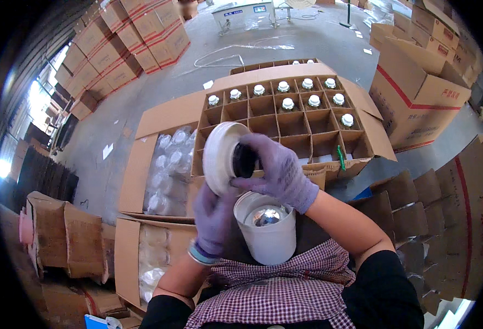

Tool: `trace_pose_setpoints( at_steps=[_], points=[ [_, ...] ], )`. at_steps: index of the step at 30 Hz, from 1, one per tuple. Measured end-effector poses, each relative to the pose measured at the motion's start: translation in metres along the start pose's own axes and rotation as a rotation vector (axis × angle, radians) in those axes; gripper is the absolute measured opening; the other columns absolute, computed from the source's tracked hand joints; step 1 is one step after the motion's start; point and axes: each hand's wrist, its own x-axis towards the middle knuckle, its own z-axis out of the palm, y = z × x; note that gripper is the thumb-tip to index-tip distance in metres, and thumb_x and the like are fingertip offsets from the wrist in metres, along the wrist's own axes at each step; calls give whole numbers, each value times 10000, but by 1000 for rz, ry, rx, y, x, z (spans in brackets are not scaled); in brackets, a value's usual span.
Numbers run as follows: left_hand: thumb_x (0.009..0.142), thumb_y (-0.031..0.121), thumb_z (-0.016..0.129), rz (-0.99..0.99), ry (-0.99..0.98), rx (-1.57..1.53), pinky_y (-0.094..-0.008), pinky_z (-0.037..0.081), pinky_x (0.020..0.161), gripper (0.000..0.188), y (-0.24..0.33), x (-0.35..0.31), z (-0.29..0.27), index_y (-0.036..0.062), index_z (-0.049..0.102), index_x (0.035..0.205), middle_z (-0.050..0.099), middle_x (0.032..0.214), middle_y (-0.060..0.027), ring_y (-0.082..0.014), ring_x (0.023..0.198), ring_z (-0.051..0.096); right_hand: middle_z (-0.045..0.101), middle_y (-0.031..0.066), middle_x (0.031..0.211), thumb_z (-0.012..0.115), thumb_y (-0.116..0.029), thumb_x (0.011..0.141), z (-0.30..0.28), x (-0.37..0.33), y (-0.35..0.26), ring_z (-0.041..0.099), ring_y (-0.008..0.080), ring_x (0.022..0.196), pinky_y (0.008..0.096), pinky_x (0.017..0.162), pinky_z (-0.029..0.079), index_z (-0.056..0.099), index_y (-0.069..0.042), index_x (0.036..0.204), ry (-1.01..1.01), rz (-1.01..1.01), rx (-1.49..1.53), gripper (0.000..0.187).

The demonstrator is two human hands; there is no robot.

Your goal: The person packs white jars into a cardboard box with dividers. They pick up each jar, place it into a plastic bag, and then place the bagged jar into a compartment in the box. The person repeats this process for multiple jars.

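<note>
In front of my chest, both hands hold a white round lid-like piece (217,156) with a black knob-like part (245,161) on its right side; its exact kind is unclear. My left hand (213,216), in a purple glove, grips the lower rim. On the black part, the gloved fingers of my right hand (282,169) are closed. Just below stands a white cylindrical canister (269,247) at my lap, its top uncovered, showing a shiny silver dome (266,216) inside. Beyond my hands, a divided carton (302,143) holds several white-capped bottles (287,104).
Left of the divided carton lies an open box (137,175) of clear plastic-looking items (167,170). A green strip (341,157) hangs on a divider. Cardboard partitions (411,208) and an open carton (417,98) stand right. Stacked boxes (126,41) rise far left.
</note>
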Motion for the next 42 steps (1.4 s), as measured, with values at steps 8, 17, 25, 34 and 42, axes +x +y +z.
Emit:
trace_pose_setpoints(
  at_steps=[8, 17, 25, 34, 42],
  points=[
    [987, 210, 617, -77, -295, -379, -442, 402, 1135, 592, 30, 11, -24, 14, 421, 1510, 356, 1572, -232, -358, 1441, 399, 665, 171, 1018, 824, -346, 796, -12, 2, -33, 692, 335, 909, 395, 782, 554, 540, -36, 1190, 135, 102, 197, 576],
    [908, 585, 657, 630, -255, 317, -545, 274, 1203, 699, 27, 12, 10, 62, 626, 1371, 390, 1590, -227, -458, 1503, 292, 716, 84, 1139, 580, -280, 1012, 12, -37, 38, 704, 238, 980, 376, 870, 574, 635, -38, 1263, 11, -114, 268, 353],
    [940, 336, 664, 300, -627, 72, -455, 466, 1096, 384, -22, 10, -35, 38, 750, 1166, 716, 1218, -163, -360, 1253, 619, 658, 119, 1225, 612, -180, 921, -38, -79, 2, 611, 238, 1152, 387, 1055, 459, 688, -54, 1191, 196, 325, 749, 307],
    [953, 358, 603, 166, -722, -177, -480, 398, 1134, 381, -57, 26, -27, 37, 778, 1064, 713, 1122, -145, -309, 1131, 640, 680, 122, 1180, 670, -282, 910, -11, -94, 41, 570, 302, 1263, 443, 1151, 385, 722, -57, 1115, -84, 155, 689, 308],
    [1013, 615, 392, 188, -582, -66, -446, 427, 1041, 659, -45, -14, -24, 89, 780, 1094, 716, 1150, -145, -302, 1108, 643, 690, 150, 1205, 539, -315, 1002, 7, -102, 30, 588, 278, 1245, 392, 1137, 404, 719, -25, 1060, -61, 437, 864, 346]
  ],
)
